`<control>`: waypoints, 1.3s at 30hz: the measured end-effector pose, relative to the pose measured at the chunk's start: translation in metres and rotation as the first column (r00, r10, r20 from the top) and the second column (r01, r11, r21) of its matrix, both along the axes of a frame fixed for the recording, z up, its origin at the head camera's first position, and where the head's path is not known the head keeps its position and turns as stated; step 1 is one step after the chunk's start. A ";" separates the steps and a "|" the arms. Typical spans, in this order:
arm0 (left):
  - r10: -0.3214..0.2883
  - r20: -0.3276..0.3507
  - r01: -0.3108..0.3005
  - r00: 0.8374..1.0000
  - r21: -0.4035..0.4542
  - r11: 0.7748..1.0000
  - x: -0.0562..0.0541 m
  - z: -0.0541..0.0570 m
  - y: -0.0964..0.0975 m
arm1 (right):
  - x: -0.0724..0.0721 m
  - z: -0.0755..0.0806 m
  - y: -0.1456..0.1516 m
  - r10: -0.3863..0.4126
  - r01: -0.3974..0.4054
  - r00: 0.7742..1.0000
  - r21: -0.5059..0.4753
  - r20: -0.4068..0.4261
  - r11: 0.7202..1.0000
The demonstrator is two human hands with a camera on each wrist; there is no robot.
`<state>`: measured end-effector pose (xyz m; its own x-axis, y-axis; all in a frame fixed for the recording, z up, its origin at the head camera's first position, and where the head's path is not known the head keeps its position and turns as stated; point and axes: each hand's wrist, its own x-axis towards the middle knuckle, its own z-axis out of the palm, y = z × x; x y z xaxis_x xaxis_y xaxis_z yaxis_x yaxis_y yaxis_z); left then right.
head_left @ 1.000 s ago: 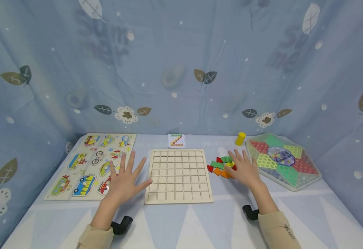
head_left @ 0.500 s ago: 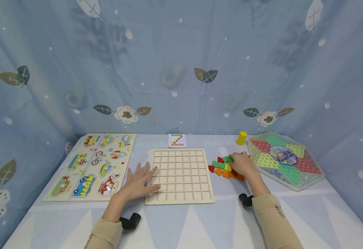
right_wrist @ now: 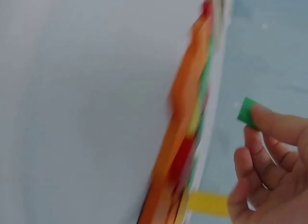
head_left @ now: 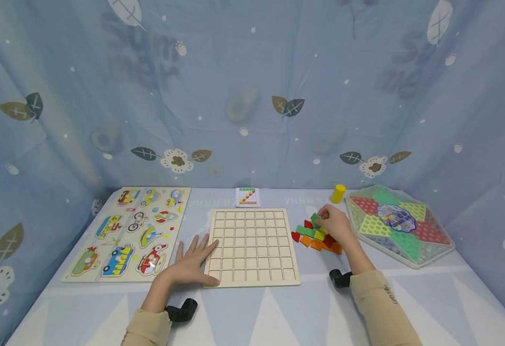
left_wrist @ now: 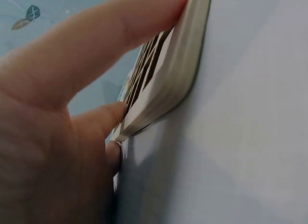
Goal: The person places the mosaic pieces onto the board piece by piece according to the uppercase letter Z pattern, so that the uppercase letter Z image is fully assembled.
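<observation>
Right hand up a little from where it dipped among the blocks, it now has a green block pinched between its fingertips; left thumb shifted down to the near left corner of the grid board. With that board as landmark, the green block is in the air off its right side, and the right wrist view shows it apart from the other blocks. The remaining fingers of that hand curl loosely, holding nothing. A small grip like this leaves most of the block's face showing, which should help in turning it; a level, unhurried lift would likely spare its neighbours a knock.

Just right of the board lies the pile of blocks, in red, orange, yellow and green. Left hand has its fingers spread, tips touching the board's left edge, thumb on the corner. Light, steady contact there looks right for keeping the board from sliding.

Beyond the board's far edge is a pattern card; a yellow cylinder stands off its far right corner. Farther right sits a hexagonal game board; left of the grid, a vehicle puzzle.
</observation>
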<state>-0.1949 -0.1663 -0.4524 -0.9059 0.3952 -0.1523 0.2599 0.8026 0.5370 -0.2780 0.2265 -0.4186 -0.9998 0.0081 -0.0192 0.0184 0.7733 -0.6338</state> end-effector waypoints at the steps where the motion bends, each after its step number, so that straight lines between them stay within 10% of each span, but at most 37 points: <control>1: 0.000 -0.001 0.000 1.000 0.000 1.000 0.000 0.000 -0.001 | -0.001 0.001 -0.005 -0.005 0.006 1.000 -0.092 0.019 0.996; 6: -0.003 -0.008 0.003 1.000 -0.013 1.000 0.000 -0.002 -0.002 | -0.006 0.004 -0.034 0.032 0.014 0.994 -0.416 0.102 0.909; 13: -0.003 -0.009 0.003 1.000 -0.013 1.000 -0.001 -0.003 0.001 | -0.012 -0.001 -0.070 0.090 -0.011 0.989 -0.561 0.114 0.828; 39: 0.022 0.002 -0.022 1.000 0.027 0.999 0.001 0.000 0.001 | -0.035 -0.020 -0.181 0.125 0.008 0.980 -0.664 0.153 0.748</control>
<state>-0.1936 -0.1656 -0.4521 -0.9140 0.3794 -0.1436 0.2416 0.7933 0.5588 -0.3130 0.0457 -0.4382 -0.9762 -0.1316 -0.1724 0.1495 0.1676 -0.9745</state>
